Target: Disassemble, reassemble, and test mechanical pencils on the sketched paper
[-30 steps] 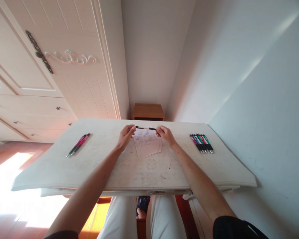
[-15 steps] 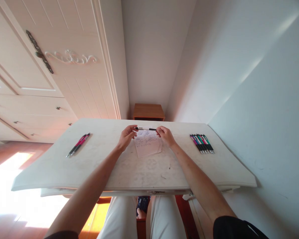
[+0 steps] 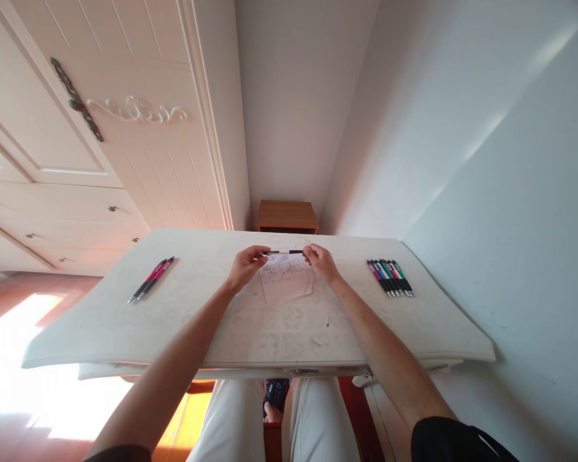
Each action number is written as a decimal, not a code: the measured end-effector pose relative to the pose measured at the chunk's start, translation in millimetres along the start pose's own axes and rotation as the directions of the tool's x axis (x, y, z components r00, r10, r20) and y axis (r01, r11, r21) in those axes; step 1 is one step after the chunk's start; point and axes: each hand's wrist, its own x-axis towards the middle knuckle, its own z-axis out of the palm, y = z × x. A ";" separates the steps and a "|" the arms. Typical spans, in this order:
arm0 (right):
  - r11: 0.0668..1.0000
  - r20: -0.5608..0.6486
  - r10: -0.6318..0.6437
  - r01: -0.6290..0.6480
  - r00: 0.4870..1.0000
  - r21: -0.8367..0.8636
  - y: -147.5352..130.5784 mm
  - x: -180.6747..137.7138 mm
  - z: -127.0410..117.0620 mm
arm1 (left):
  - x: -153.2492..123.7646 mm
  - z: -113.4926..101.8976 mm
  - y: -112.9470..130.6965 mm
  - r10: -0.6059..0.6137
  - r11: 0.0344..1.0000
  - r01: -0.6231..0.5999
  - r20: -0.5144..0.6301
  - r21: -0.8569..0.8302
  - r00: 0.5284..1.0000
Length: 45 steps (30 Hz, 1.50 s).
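A black-and-white pen [image 3: 285,252] is held level across the twelve-o'clock end of the written-on paper [image 3: 286,287], its ends pinched by the left hand [image 3: 247,265] and right hand [image 3: 320,260], fingers nearly closed on it. Two pink-and-black pens [image 3: 147,282] are laid at nine o'clock; at three, a row of pens [image 3: 390,277] (several colours) is lined up.

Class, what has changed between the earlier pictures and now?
The left hand and its end of the black-and-white pen moved slightly down in view; nothing was let go. The right hand keeps its grip; the paper, left pair of pens and right row stayed.
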 end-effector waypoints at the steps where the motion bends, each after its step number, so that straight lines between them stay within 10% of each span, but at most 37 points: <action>1: 1.000 -0.001 0.002 -0.002 1.000 -0.006 -0.5 -0.1 -0.1 | -0.1 0.2 0.1 0.013 1.000 -0.013 -0.001 -0.002 1.000; 28: 0.990 -0.049 -0.102 0.096 0.994 -0.100 -8.9 -4.6 1.0 | -1.2 2.3 6.9 -0.117 0.988 0.113 -0.031 -0.102 0.993; 45: 0.977 -0.050 -0.120 0.109 0.991 -0.183 -7.0 -6.3 7.9 | 0.8 1.2 -5.7 0.026 0.999 -0.024 -0.095 0.026 0.995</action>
